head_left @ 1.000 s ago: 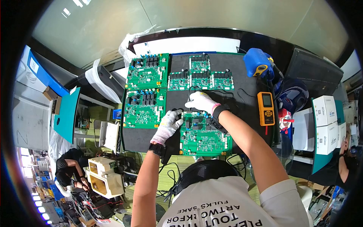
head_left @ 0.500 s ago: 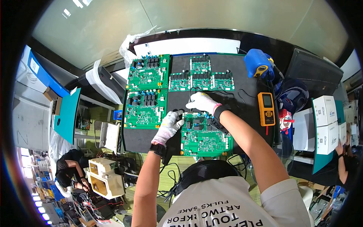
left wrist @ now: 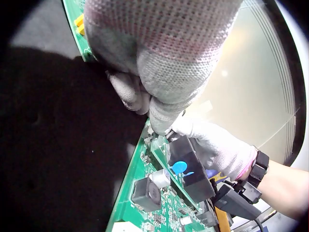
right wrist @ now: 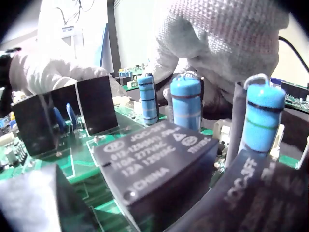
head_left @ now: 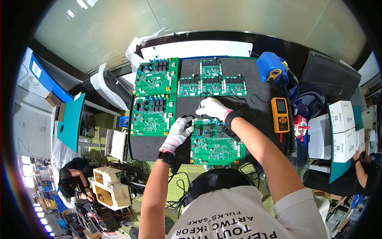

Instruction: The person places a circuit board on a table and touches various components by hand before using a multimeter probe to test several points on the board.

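Note:
A green circuit board (head_left: 217, 149) lies at the front of the black mat, close to the person. My gloved left hand (head_left: 178, 133) grips its far left corner, and in the left wrist view the thumb tip meets the board's edge. The gloved right hand (head_left: 215, 108) reaches over the far edge with curled fingers, pinching a thin black cable (head_left: 200, 96). Its fingertips are close to the left ones, partly hidden behind blue cylindrical components (right wrist: 186, 101) in the right wrist view. Black relays (right wrist: 154, 159) stand on the board under the right wrist.
Two large green boards (head_left: 153, 115) lie at the left of the mat. Several smaller boards (head_left: 211, 85) sit at the back. To the right are an orange handheld meter (head_left: 280, 114) and a blue tool station (head_left: 271, 65). White boxes (head_left: 342, 115) stand farther right.
Both hands stay in nearly the same place on the board. At the far right edge, another person's arm has shifted a little.

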Available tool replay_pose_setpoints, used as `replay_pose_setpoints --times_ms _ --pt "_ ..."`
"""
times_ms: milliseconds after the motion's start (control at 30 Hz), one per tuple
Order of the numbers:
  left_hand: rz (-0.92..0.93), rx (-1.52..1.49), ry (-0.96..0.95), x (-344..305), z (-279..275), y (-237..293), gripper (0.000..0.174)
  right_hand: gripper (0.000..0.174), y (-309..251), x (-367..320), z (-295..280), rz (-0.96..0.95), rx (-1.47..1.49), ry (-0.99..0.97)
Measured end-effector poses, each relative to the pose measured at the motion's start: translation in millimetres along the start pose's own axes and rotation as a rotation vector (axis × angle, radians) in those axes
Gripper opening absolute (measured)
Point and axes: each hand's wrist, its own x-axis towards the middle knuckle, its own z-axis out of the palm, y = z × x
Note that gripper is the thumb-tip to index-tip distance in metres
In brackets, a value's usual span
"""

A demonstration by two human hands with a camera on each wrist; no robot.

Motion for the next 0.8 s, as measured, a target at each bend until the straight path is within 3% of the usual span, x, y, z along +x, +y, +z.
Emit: replay_pose_setpoints --times_ms 800 --pt "0.036 0.003 0.006 -0.2 0.7 -2.6 0.042 0.037 -0.3 -1.8 -2.9 0.021 0.008 -0.018"
